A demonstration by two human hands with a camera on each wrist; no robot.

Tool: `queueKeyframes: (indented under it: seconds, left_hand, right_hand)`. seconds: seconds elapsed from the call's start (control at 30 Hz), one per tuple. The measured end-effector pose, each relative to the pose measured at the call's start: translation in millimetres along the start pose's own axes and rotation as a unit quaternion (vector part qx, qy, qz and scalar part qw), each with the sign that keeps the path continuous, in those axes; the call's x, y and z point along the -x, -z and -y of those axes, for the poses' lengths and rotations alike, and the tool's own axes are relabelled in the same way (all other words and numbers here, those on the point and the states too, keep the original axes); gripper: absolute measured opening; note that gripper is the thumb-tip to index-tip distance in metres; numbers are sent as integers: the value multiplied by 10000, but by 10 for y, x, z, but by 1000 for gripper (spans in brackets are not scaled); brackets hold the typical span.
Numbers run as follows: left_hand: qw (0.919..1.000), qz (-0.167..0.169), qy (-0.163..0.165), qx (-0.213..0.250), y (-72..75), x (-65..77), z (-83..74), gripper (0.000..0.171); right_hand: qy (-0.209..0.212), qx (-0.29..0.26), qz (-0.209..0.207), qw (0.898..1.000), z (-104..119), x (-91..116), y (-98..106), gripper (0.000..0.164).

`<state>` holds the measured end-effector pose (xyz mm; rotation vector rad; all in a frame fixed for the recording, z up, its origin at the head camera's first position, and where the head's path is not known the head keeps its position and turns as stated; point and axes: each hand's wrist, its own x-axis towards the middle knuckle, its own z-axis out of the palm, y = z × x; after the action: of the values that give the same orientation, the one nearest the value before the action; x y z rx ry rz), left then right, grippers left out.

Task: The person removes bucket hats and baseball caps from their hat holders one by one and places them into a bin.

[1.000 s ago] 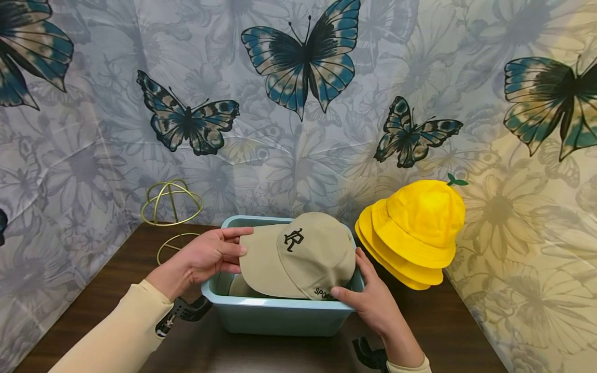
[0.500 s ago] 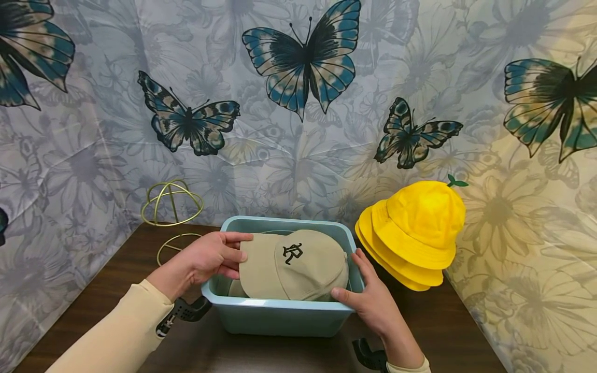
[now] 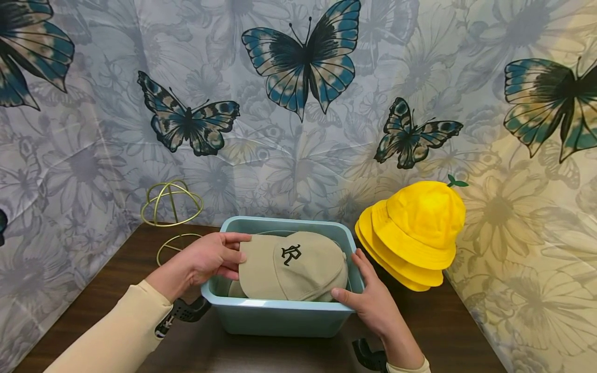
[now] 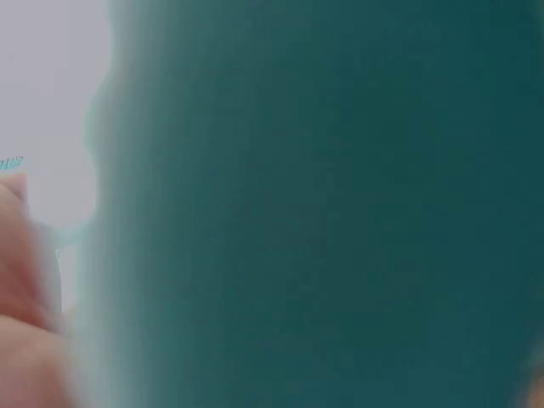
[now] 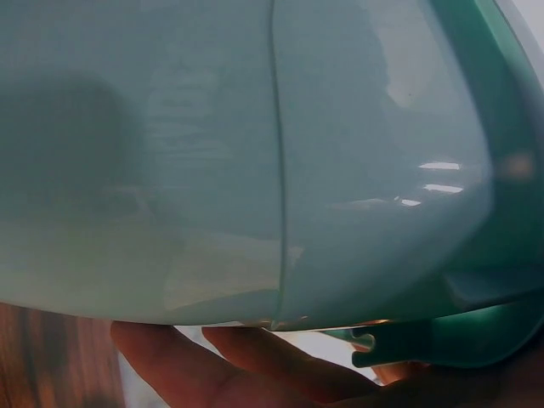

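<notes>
In the head view, a beige baseball cap (image 3: 303, 264) with a dark embroidered emblem lies in a light blue plastic bin (image 3: 280, 317), its brim pointing left. My left hand (image 3: 210, 256) holds the brim's edge at the bin's left side. More beige fabric shows under the brim, mostly hidden. My right hand (image 3: 373, 300) holds the bin's right side, thumb over the rim and fingers along the outer wall. The right wrist view shows the bin's outer wall (image 5: 365, 170) close up, with fingers (image 5: 187, 365) against it. A blurred teal surface (image 4: 314, 204) fills most of the left wrist view.
To the right of the bin, several yellow bucket hats (image 3: 415, 228) are stacked, tilted, with a green sprout on top. A gold wire stand (image 3: 172, 202) is at the back left of the dark wooden table (image 3: 186, 352). A butterfly-print cloth (image 3: 298, 171) hangs behind.
The cap's crown has gone down into the bin, flattening and shifting slightly left, and its side lettering is now out of sight. Both hands stay nearly in place.
</notes>
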<state>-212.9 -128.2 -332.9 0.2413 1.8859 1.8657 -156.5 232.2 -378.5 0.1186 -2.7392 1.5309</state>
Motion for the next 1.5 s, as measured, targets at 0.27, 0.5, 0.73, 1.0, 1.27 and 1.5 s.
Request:
queueKeyframes:
  seconds: [0.27,0.5,0.73,1.0,1.27,1.5]
  left_hand:
    - [9998,96,189,-13,35,64,-37,65]
    - [9994,185,199,-234,57,117,-55,61]
    - [9967,-29,-26,-812,84,274,-156,63]
    - [9964,-162,-210,-804,223,437,-205,69]
    - [9964,-289,-368,-700,324,491,-154,69]
    - [9956,-424,-436,-713,359,537,-97,68]
  right_hand:
    - [-20,-31,-11,10000,8,-2,-6,98]
    - [-49,-3,2,10000,-3,-9,-3,99]
    - [-50,-14,48,10000,-12,-15,-4,99]
    - [-40,52,74,10000,-10,-13,11,98]
    - [-108,-4,98,9999,13,-8,18,98]
    - [-57,12,79,10000,10,-2,11,97]
